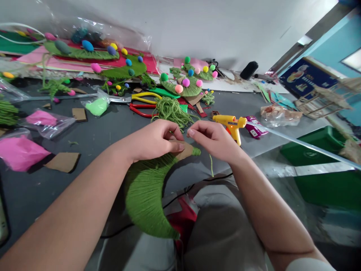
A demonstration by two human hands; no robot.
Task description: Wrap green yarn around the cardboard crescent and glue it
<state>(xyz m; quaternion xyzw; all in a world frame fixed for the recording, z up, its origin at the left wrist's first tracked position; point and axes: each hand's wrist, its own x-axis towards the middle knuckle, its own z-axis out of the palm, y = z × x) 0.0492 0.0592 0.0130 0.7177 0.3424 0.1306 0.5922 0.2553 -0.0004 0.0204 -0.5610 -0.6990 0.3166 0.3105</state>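
Note:
A cardboard crescent wrapped in green yarn (146,195) hangs over the table's front edge, its bare brown cardboard showing near the upper tip. My left hand (158,141) is closed on the crescent near that bare part. Just right of the tip, my right hand (216,141) has its thumb and forefinger pinched together; what they hold, if anything, is too small to make out. A short green yarn end (211,165) dangles below my right hand. Behind the hands lies a loose heap of green yarn (173,113).
A yellow glue gun (232,126) lies right of my right hand. Scissors (121,99) and red-and-yellow-handled pliers (143,109) lie behind my left hand. Decorated green pieces (180,86) line the back. Cardboard scraps (63,162) and pink clay bags (22,150) are left; a green bin (316,146) stands right.

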